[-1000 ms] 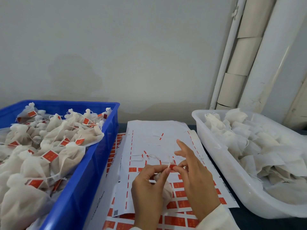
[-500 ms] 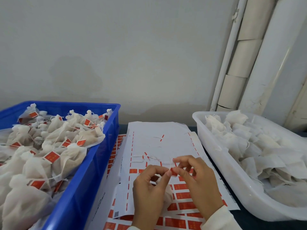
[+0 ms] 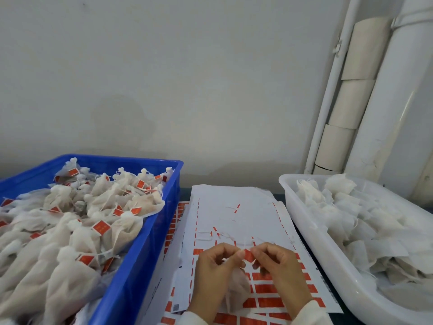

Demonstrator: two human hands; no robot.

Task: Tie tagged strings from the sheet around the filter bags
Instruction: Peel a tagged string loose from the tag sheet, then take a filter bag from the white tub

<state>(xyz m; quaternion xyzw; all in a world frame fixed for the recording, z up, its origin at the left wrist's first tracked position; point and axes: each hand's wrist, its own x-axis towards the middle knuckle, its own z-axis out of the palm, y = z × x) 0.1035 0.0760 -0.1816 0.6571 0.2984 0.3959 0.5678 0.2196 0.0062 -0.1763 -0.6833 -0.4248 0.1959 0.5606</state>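
Note:
My left hand [image 3: 212, 275] grips a white filter bag [image 3: 236, 287] by its gathered neck; the bag hangs below my fingers over the sheet. My right hand [image 3: 278, 270] pinches a red tag [image 3: 248, 255] with its white string right beside the left fingertips. Both hands hover above the white sheet of red tags [image 3: 234, 221], whose lower rows still hold red tags while the upper part is mostly bare with a few loose strings.
A blue crate [image 3: 150, 233] on the left is heaped with tied, tagged bags. A white tub [image 3: 311, 233] on the right holds loose untied filter bags. A second tag sheet lies under the first. White pipes run up the wall at the right.
My right fingers, stretched out a second ago, have curled in around the red tag. Both hands stay close together over the sheet.

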